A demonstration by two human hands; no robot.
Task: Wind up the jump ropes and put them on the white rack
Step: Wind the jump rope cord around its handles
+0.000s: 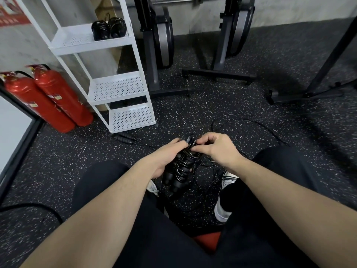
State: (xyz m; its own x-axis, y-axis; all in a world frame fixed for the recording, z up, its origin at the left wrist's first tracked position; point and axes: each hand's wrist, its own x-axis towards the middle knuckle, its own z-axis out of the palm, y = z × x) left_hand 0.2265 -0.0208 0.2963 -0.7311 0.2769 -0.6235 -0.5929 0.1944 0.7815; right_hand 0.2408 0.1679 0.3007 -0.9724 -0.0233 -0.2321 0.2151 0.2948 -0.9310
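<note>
The left hand (170, 153) grips the paired handles (178, 171) over the floor between the knees; the right hand (214, 147) pinches the thin cord (251, 120), light, springy and likely to uncoil unless taken at the handles; beyond, two wound ropes (109, 28) sit on the white rack (117, 88).

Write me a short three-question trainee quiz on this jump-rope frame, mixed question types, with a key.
1. True or false: the top shelf of the white rack already holds wound ropes.
2. Which hand grips the handles of the jump rope being wound? A. left hand B. right hand
3. Fill in: another pair of rope handles lies on the ____ by the rack's foot.

Key: 1 true; 2 A; 3 floor.
</note>
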